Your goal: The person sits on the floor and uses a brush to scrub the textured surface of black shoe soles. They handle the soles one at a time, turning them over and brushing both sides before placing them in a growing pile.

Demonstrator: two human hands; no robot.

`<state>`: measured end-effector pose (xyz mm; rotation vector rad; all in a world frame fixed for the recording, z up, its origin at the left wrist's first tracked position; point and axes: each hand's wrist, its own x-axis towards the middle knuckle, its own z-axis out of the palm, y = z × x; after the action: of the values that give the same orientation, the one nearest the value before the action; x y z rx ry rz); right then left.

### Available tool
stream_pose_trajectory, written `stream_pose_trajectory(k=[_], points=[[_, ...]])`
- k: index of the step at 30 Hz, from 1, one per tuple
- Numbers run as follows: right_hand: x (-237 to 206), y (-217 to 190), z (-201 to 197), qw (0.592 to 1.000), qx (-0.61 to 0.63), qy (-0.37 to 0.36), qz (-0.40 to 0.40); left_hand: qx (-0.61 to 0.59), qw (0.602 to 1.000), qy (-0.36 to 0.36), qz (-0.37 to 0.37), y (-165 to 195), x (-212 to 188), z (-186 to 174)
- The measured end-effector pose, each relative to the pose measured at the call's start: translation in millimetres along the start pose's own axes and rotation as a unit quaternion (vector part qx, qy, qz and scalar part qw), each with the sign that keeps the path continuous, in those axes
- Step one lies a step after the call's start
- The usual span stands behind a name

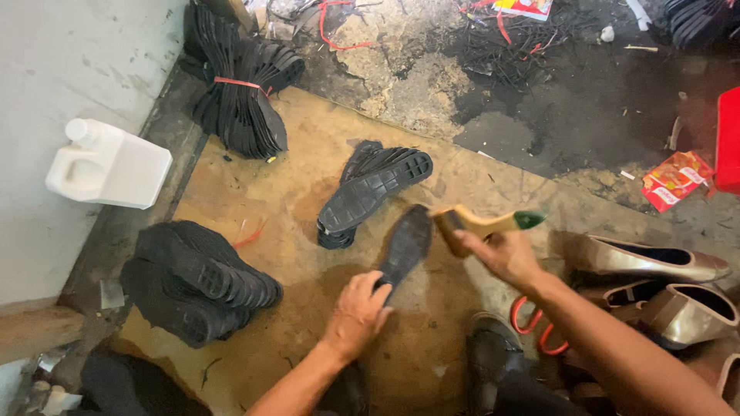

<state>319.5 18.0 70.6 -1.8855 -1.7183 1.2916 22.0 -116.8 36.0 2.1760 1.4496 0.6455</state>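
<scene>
My left hand [358, 312] pins the near end of a black rubber shoe sole [407, 240] flat against a brown board [308, 169]. My right hand [505, 254] grips a wooden-handled brush [482, 224] with a green tip, its head touching the sole's far right edge. A small stack of treaded black soles [370, 192] lies just beyond, to the left of the brush.
A pile of black soles [196, 281] sits at the left, a tied bundle [243, 100] farther back. A white plastic jug [108, 163] stands by the wall. Metallic heeled shoes [655, 262] and red-handled scissors [532, 323] lie at the right. A dark can [489, 358] stands near me.
</scene>
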Motion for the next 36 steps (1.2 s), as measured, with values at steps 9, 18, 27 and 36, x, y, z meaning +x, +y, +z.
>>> stream_pose_trajectory(k=[9,18,27,36], points=[[6,-12,50,0.921,-0.211,-0.192,-0.265,0.075,0.986,-0.126,0.078,22,-33,8],[43,-14,23,0.922,-0.211,0.027,-0.324,0.060,0.990,-0.113,0.056,27,-35,5],[55,-24,-30,0.979,0.000,0.150,-0.138,-0.223,0.945,0.044,-0.234,15,-61,21],[-65,1,88,0.961,-0.148,-0.163,-0.169,-0.662,0.558,0.073,-0.496,3,-46,54]])
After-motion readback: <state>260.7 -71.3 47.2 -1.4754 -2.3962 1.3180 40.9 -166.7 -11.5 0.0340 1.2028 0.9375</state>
